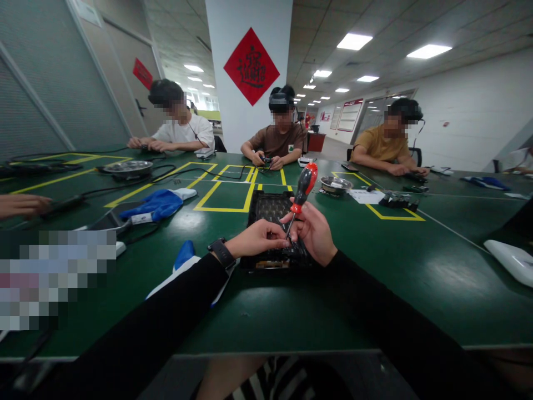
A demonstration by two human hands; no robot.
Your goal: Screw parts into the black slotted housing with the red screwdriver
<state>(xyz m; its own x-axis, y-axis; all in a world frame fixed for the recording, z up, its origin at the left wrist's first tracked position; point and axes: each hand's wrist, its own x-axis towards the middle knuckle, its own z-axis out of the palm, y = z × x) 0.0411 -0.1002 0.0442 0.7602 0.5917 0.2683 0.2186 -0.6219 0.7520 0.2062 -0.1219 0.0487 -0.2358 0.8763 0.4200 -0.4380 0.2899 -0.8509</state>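
Observation:
A screwdriver (307, 183) with a red and black handle stands nearly upright, leaning slightly right, its thin metal shaft pointing down. My right hand (317, 232) grips it around the lower end of the handle and the upper shaft. Close to the tip, the fingers of my left hand (263, 235) are pinched together; what they hold, if anything, is too small to make out. Both hands are over a black plastic case (266, 203) with a patterned inner panel. Part of the case is hidden beneath my hands.
A blue and white glove (185, 258) lies left of the case, with another blue glove (156, 204) farther away. Metal bowls (335, 185) (127, 168), cables and black parts (397, 201) lie on the green table (416, 278). Several people sit around it.

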